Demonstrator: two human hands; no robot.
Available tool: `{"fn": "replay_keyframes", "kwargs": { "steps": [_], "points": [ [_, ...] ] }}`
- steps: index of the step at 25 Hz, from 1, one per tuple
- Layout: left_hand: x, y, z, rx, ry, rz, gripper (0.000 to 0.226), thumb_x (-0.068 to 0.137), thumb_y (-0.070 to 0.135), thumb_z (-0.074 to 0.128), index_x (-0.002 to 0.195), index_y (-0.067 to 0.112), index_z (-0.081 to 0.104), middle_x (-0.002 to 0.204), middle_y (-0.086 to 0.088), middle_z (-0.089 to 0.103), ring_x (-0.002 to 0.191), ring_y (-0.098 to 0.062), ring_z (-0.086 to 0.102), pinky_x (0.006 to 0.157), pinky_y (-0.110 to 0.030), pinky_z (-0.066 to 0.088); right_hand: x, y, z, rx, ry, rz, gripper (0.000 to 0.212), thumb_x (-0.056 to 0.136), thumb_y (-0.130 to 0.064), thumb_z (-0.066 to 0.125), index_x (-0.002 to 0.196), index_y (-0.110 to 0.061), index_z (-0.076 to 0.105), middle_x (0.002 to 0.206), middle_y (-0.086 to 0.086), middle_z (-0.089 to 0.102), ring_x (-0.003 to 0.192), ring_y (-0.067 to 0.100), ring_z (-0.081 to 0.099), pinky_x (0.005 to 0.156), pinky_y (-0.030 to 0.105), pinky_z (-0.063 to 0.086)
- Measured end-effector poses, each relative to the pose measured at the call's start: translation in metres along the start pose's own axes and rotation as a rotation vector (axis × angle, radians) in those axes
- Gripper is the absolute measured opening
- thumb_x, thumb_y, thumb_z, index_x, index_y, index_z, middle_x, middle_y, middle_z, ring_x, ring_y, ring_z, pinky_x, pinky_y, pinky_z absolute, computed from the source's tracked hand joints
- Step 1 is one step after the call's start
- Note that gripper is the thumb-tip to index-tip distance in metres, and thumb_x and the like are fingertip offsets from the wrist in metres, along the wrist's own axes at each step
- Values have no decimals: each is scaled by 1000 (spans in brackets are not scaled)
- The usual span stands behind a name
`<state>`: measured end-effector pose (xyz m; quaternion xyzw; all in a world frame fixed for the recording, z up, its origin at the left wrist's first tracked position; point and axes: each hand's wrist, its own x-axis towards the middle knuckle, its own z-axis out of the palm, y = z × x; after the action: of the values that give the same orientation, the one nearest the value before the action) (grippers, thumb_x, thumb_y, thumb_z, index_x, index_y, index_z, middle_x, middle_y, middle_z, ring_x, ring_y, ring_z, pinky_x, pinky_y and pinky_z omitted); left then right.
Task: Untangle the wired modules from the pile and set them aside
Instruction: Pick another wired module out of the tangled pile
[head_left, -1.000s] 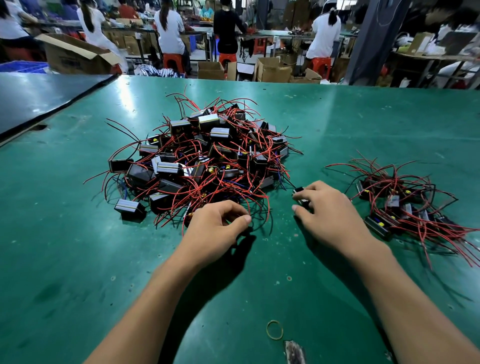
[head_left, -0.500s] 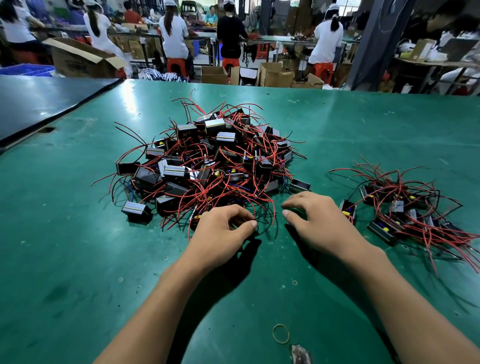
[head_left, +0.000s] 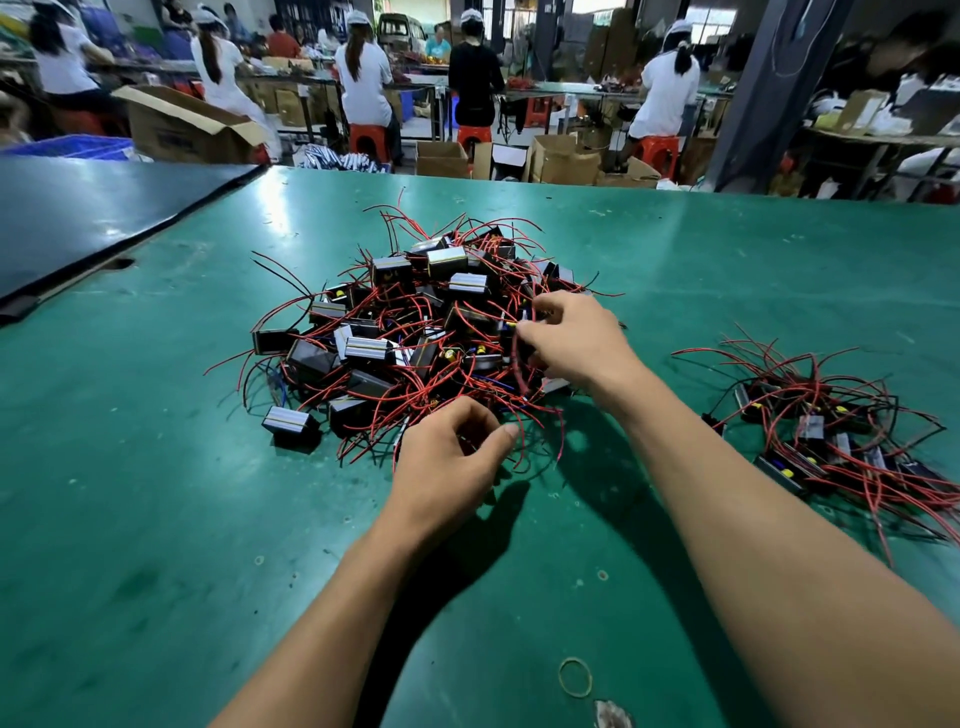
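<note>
My right hand (head_left: 566, 340) pinches a red wire (head_left: 519, 369) at the right flank of the pile (head_left: 395, 332); the set-aside cluster (head_left: 831, 431) lies further right. My left hand (head_left: 452, 457) curls at the near edge; I cannot tell its grasp.

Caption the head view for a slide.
Right hand pinches wires in the module pile, left hand at its edge; sorted modules lie right.

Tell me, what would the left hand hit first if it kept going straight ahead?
Probably the red wires at the near edge of the pile, which the left hand seems to touch; black modules lie just behind.
</note>
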<state>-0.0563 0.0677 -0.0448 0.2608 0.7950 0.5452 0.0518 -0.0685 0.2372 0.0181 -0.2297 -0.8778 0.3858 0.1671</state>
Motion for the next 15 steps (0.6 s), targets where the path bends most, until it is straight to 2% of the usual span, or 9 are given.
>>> {"fn": "replay_keyframes", "kwargs": {
  "steps": [2, 3, 5, 6, 8, 9, 10, 13, 15],
  "points": [
    [-1, 2, -2, -36, 2, -14, 20, 91, 27, 68, 84, 9, 63, 67, -7, 66, 57, -22, 62, 63, -42, 57, 7, -9, 9, 14, -134, 66, 45, 88, -42, 69, 123, -14, 62, 107, 9, 72, 96, 28, 71, 82, 41, 60],
    [-1, 2, -1, -38, -1, -18, 21, 92, 27, 67, 83, 9, 63, 65, -7, 65, 55, -19, 60, 62, -40, 56, 9, -13, 13, 8, -141, 80, 49, 85, -50, 71, 117, -14, 62, 104, 8, 72, 93, 27, 71, 79, 40, 60],
    [-1, 2, -1, -35, -4, -26, 21, 93, 28, 65, 82, 9, 64, 60, -4, 62, 52, -15, 57, 59, -33, 53, 13, -17, 19, -39, -85, 102, 51, 81, -55, 73, 106, -11, 63, 101, 9, 70, 91, 28, 70, 81, 46, 60],
    [-1, 2, 0, -37, -3, -29, 21, 94, 28, 65, 82, 10, 64, 58, -2, 60, 50, -14, 56, 57, -31, 51, 13, -19, 20, -46, -56, 122, 47, 80, -50, 74, 100, -8, 66, 99, 12, 71, 90, 29, 70, 82, 48, 60],
    [-1, 1, -1, -36, -2, -29, 21, 94, 27, 64, 82, 11, 64, 56, -2, 61, 48, -13, 57, 56, -30, 51, 12, -17, 20, 30, -38, 142, 23, 81, -29, 74, 85, -7, 72, 92, 17, 73, 81, 27, 70, 78, 49, 61],
    [-1, 2, -2, -40, -5, -25, 20, 95, 26, 63, 82, 11, 65, 58, -6, 63, 48, -14, 58, 57, -31, 52, 10, -15, 18, 108, -47, 153, 10, 81, -18, 74, 78, -8, 72, 88, 19, 74, 74, 27, 69, 74, 47, 63],
    [-1, 2, -2, -57, -6, -23, 19, 95, 25, 63, 83, 11, 65, 61, -10, 65, 49, -16, 60, 56, -33, 53, 7, -11, 14, 202, -76, 169, 7, 82, -9, 73, 75, -9, 71, 84, 19, 73, 68, 25, 68, 68, 42, 63],
    [1, 4, -3, -149, -2, -39, 9, 96, 17, 61, 93, 9, 64, 75, -15, 70, 54, -26, 67, 53, -35, 55, -7, 0, -6, 526, -196, 194, 10, 86, 1, 71, 91, -7, 67, 73, 10, 69, 49, 15, 64, 48, 24, 54],
    [2, 5, -2, -214, -2, -69, 9, 99, 17, 58, 101, 10, 64, 83, -14, 71, 59, -33, 69, 53, -30, 54, -18, 8, -22, 644, -311, 194, 21, 84, -3, 74, 103, -7, 66, 73, 7, 70, 50, 13, 62, 48, 22, 53]
  ]
}}
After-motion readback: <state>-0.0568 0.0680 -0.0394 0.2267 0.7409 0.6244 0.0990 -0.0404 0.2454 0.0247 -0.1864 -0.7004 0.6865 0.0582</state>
